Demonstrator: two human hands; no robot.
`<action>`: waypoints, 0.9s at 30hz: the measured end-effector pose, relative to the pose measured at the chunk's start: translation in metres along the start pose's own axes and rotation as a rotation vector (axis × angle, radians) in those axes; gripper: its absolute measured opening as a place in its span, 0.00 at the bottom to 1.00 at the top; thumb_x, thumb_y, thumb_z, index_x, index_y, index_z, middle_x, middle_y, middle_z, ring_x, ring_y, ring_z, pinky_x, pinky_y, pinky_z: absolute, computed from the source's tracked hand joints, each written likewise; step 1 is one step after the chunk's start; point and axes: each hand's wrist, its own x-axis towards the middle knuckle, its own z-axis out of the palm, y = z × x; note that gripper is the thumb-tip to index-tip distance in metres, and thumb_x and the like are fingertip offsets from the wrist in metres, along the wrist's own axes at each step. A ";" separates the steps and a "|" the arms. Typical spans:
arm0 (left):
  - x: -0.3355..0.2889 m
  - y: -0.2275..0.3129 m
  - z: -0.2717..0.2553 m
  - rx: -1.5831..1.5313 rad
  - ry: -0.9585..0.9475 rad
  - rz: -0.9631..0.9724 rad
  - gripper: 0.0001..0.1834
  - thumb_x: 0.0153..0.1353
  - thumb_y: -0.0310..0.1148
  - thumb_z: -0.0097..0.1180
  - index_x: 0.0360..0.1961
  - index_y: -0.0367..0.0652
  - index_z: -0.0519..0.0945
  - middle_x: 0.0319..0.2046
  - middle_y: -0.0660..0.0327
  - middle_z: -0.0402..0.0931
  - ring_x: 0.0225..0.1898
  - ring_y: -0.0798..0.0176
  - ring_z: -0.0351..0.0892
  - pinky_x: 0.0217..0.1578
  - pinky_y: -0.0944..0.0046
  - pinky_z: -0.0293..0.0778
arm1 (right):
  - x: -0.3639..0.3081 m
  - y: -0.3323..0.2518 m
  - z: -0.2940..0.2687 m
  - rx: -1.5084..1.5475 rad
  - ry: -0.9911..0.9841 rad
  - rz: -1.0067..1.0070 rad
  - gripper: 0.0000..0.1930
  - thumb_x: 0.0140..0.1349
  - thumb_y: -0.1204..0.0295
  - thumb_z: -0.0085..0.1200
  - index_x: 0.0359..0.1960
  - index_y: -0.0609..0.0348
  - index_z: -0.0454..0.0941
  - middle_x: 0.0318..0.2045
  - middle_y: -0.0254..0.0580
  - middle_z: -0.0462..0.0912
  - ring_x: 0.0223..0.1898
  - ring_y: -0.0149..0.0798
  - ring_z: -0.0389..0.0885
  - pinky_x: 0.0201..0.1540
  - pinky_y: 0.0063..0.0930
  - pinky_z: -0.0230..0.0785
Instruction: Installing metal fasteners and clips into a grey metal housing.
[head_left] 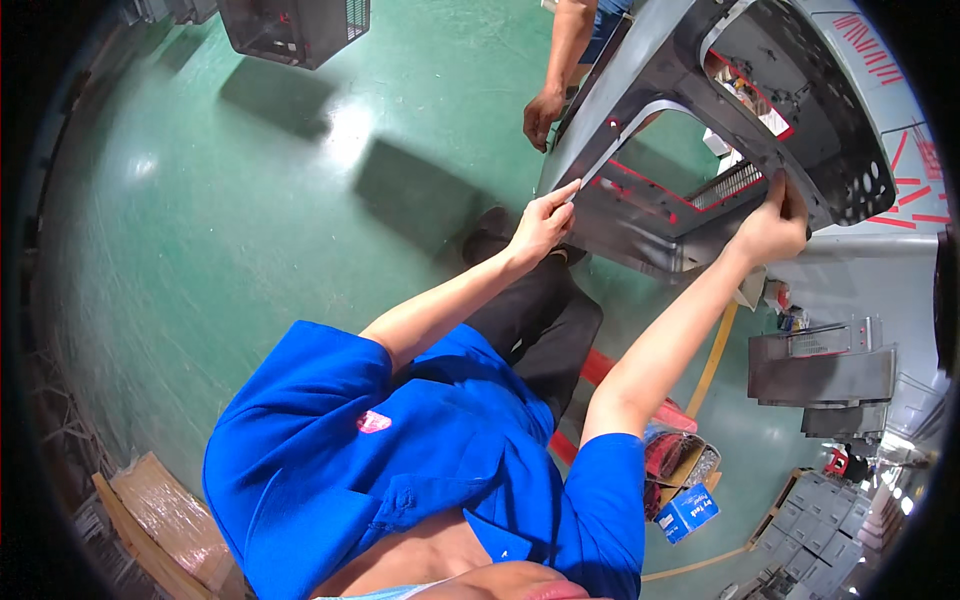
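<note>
A large dark grey metal housing (pixel 640 225) with rectangular openings and red-lined inner edges stands in front of me. Along the rim of its nearer opening runs a light grey curved strip (pixel 628 130). My left hand (pixel 543 224) is closed, pinching the lower end of this strip between thumb and fingers. On the opening's other side, my right hand (pixel 772 228) grips the dark frame, its fingertips partly hidden behind the edge. Whether the strip is separate from the housing, I cannot tell.
A co-worker's hand (pixel 543 115) hangs beside the housing's far left edge. Another dark housing (pixel 295 30) stands at the back left. To the right are a grey table edge (pixel 870 243), stacked grey panels (pixel 820 365), and a blue box (pixel 687 513) on the green floor (pixel 250 210).
</note>
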 end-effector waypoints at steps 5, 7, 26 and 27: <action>-0.003 0.001 -0.004 0.006 0.017 0.005 0.23 0.65 0.28 0.41 0.62 0.44 0.63 0.20 0.71 0.62 0.19 0.78 0.54 0.18 0.77 0.54 | 0.007 -0.028 0.013 -0.204 -0.371 0.132 0.17 0.44 0.54 0.65 0.25 0.57 0.84 0.20 0.38 0.83 0.24 0.38 0.82 0.30 0.32 0.71; -0.004 0.001 -0.006 0.020 0.013 0.009 0.24 0.64 0.27 0.41 0.62 0.43 0.63 0.19 0.70 0.63 0.20 0.78 0.56 0.19 0.76 0.56 | 0.007 -0.044 0.016 -0.382 -0.394 0.099 0.17 0.44 0.54 0.64 0.25 0.54 0.84 0.20 0.38 0.83 0.25 0.41 0.82 0.31 0.35 0.71; 0.001 0.001 0.000 0.053 -0.036 -0.035 0.25 0.66 0.29 0.41 0.65 0.48 0.60 0.21 0.72 0.60 0.18 0.79 0.52 0.17 0.79 0.50 | -0.004 -0.019 0.030 0.174 -0.287 0.219 0.07 0.46 0.71 0.64 0.21 0.63 0.80 0.13 0.33 0.77 0.13 0.25 0.70 0.20 0.22 0.61; -0.001 0.001 -0.001 0.040 -0.034 -0.049 0.25 0.65 0.29 0.41 0.64 0.47 0.61 0.21 0.72 0.61 0.18 0.79 0.53 0.17 0.78 0.51 | -0.003 -0.019 0.022 0.221 -0.254 0.195 0.07 0.47 0.72 0.64 0.22 0.63 0.80 0.13 0.33 0.77 0.14 0.24 0.69 0.20 0.21 0.60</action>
